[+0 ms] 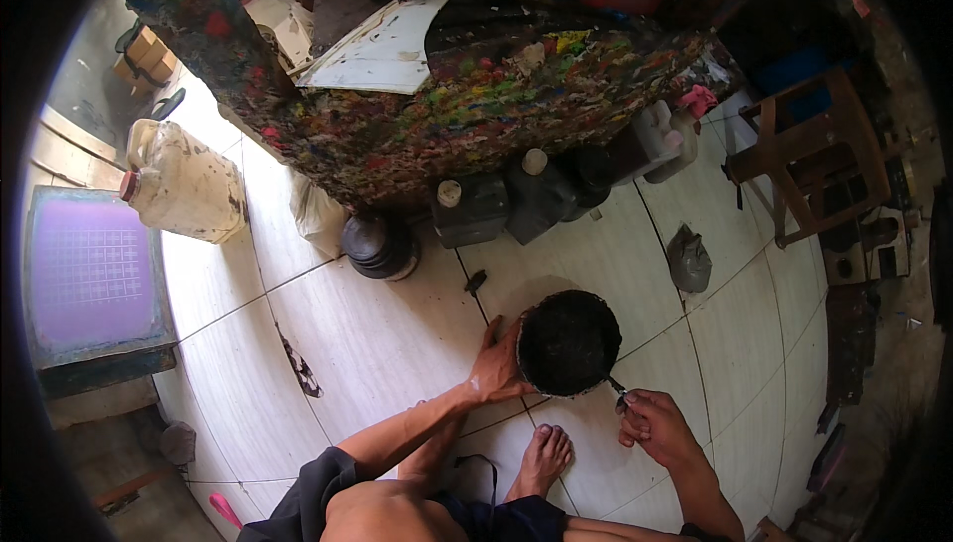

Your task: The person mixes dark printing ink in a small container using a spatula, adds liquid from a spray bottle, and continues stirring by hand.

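A round container (568, 343), black inside with a rough, crusted rim, is in front of me above the tiled floor. My left hand (498, 361) is wrapped against its left side, and the fingers go partly out of sight behind the wall. On the right, my right hand (650, 425) is closed on a thin dark handle (616, 384) that reaches to the container's near right rim. Whether this handle is fixed to the container or belongs to a separate tool dipping into it, I cannot tell. The dark inside hides its contents.
Several dark jugs (473, 212) line the paint-crusted bench (397, 150). A black lidded tub (379, 246) and a white bag (316, 214) stand beside them. Left are a stained jerrycan (189, 185) and a purple screen frame (97, 274); right, a grey crumpled bag (689, 259) and brown stool (819, 145).
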Tool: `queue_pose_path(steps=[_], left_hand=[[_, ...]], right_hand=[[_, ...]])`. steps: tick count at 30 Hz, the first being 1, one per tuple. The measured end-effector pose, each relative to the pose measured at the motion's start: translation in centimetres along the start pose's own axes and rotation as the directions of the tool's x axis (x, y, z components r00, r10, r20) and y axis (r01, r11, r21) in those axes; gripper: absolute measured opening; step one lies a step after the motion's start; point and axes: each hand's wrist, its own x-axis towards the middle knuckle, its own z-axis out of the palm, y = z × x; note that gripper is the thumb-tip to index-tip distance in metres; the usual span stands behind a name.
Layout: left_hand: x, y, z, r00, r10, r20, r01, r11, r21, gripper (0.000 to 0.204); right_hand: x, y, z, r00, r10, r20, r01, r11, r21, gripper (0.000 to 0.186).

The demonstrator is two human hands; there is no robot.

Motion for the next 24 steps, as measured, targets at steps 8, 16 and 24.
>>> queue_pose_path(steps=[8,16,24], left_hand=[[0.1,0.0,-0.1,1.000,0.017,-0.001,-0.017,0.999,0.035,0.103],[0.1,0.8,-0.8,1.000,-0.004,0.023,0.003,1.000,0.013,0.102],[0.1,0.0,-0.6,0.993,0.110,-0.047,-0.105,0.990,0.093,0.102]], right_hand=[[-0.4,1.1,0.3,0.747,-0.631,0.208,0.289,0.028,-0.957,0.014],[-1.4,-0.6,1.4,0.673,-0.658,0.338,0.214,-0.265,-0.940,0.006],[-1.6,-3.0,3.1,0.642,-0.618,0.454,0.234,-0.406,-0.883,0.005]])
